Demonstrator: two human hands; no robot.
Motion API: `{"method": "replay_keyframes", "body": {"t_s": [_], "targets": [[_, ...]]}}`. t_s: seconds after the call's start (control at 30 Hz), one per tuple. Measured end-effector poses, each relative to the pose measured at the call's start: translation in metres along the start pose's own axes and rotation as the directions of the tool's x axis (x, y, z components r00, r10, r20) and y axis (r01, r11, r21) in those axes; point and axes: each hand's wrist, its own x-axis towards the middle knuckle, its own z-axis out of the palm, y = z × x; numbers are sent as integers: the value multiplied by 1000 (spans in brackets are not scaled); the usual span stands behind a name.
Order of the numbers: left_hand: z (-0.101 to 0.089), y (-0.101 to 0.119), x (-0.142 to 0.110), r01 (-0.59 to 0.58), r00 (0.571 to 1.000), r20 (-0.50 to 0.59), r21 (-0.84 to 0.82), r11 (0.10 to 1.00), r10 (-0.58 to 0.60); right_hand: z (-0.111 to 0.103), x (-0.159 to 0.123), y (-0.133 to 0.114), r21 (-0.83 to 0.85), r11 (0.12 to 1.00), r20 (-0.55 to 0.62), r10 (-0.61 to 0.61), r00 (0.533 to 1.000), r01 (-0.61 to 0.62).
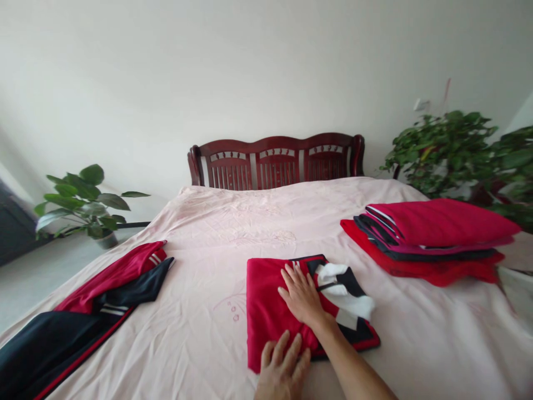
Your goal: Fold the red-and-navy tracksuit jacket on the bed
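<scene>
A red and black shirt (266,300) with a white collar lies folded on the bed in front of me. My right hand (302,294) rests flat on its upper middle, fingers stretched toward the far edge. Near the lower edge of the same shirt, my left hand (283,366) presses down with fingers apart. The white collar (350,303) sticks out on the shirt's right side, loosely bent. Neither hand grips the cloth.
To the right stands a stack of folded red and dark clothes (441,222). Unfolded red and black garments (104,300) lie at left on the pink bedsheet (200,311). Behind are a wooden headboard (277,145) and potted plants (449,144) beside the bed.
</scene>
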Motion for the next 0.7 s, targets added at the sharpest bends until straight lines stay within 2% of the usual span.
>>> {"method": "replay_keyframes", "body": {"t_s": [0.07,0.1,0.13,0.17,0.2,0.23,0.27,0.3,0.33,0.37,0.43,0.5,0.57,0.63,0.7], "targets": [[-26,-11,11,162,986,-21,-164,973,-168,2,2,4,1,1000,-6,-9,1000,9],[-39,-20,18,275,953,-61,-241,931,-297,2,3,5,4,1000,-9,-15,1000,15],[-51,-31,25,382,897,-104,-312,870,-430,2,3,5,10,1000,-12,-21,1000,21],[-62,-42,32,478,818,-130,-390,787,-561,2,4,5,17,999,-19,-28,999,28],[-72,-54,39,567,719,-112,-477,672,-686,2,4,5,24,999,-29,-34,999,34],[-79,-64,45,634,615,-50,-562,531,-787,2,3,6,32,999,-42,-38,998,40],[-83,-73,51,668,533,48,-637,384,-845,3,3,6,39,998,-53,-41,998,43],[-86,-79,57,676,485,171,-695,244,-857,4,3,7,45,998,-64,-41,997,43],[-87,-82,61,666,479,293,-735,125,-828,5,2,7,51,998,-71,-40,997,43],[-87,-82,65,643,502,388,-765,33,-773,6,2,8,57,997,-74,-39,996,44],[-81,-77,69,580,568,466,-811,-72,-678,8,2,8,66,997,-82,-38,996,44],[-74,-69,70,507,588,449,-853,-126,-672,9,3,8,70,997,-91,-33,995,40],[-70,-63,67,430,586,418,-886,-171,-694,9,3,4,79,996,-104,-32,994,40],[-75,-62,63,380,577,406,-902,-207,-709,8,1,-7,109,993,-116,-32,993,45],[-91,-66,57,398,546,354,-907,-137,-759,8,-2,-27,174,983,-125,-30,992,52]]}}
